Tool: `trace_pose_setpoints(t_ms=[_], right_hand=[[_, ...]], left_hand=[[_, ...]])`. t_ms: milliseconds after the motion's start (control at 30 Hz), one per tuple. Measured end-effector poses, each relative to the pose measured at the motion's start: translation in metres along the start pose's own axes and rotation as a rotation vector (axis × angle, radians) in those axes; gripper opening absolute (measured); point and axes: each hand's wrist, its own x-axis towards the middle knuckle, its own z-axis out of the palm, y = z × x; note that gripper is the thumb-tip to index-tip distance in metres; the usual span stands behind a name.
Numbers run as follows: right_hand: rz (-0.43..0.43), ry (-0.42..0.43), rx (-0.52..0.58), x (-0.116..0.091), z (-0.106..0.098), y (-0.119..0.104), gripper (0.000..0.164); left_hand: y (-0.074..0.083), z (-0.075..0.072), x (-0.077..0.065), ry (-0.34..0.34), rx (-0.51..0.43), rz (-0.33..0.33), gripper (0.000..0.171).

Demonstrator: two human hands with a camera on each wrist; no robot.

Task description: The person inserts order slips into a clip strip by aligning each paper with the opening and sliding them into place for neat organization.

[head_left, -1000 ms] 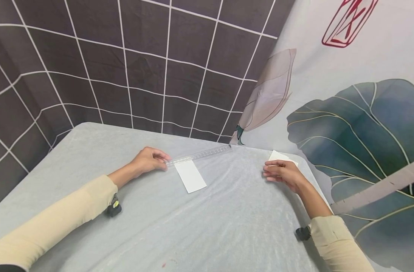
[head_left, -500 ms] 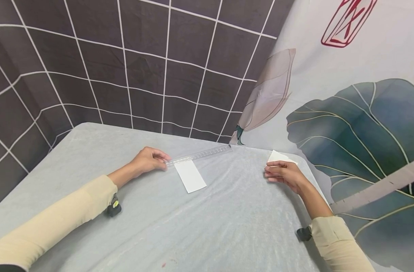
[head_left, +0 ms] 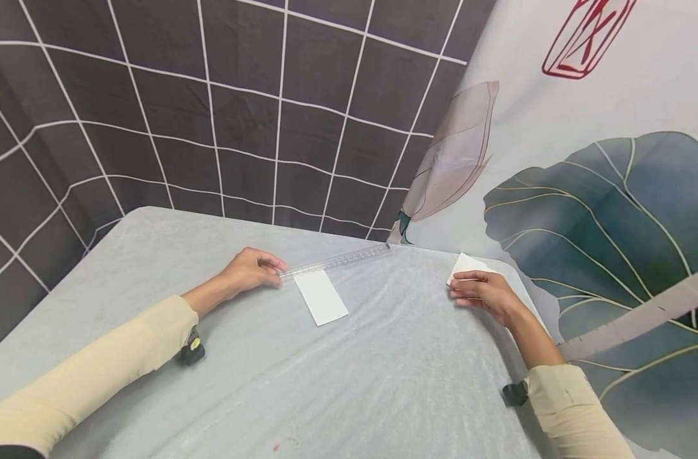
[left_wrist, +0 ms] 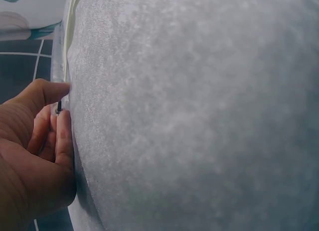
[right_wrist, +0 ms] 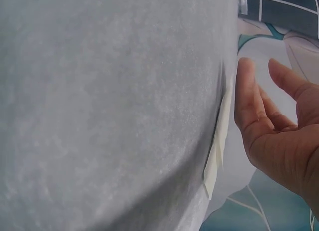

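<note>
left hand (head_left: 251, 268) pinches end of clear, straight plastic ruler (head_left: 338, 260) | right hand (head_left: 486, 294) grasps nothing | likely light, stiff, slick; grip edges

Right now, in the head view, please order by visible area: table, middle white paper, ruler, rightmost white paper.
Largest: table
Next: middle white paper and ruler, too alike to rank
Smallest: rightmost white paper, partly hidden by the right hand

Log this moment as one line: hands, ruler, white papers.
left hand: pinches clear ruler by one end | ruler: at far end of white paper | right hand: empty, near other white paper
</note>
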Motion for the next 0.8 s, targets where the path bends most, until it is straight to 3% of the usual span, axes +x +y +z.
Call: trace_pose_setpoints(t_ms=[800], right_hand=[[0.010,0.026,-0.014,-0.001,-0.013,0.002,0.058]], left_hand=[[0.002,0.000,0.000,0.000,0.015,-0.005,0.048]])
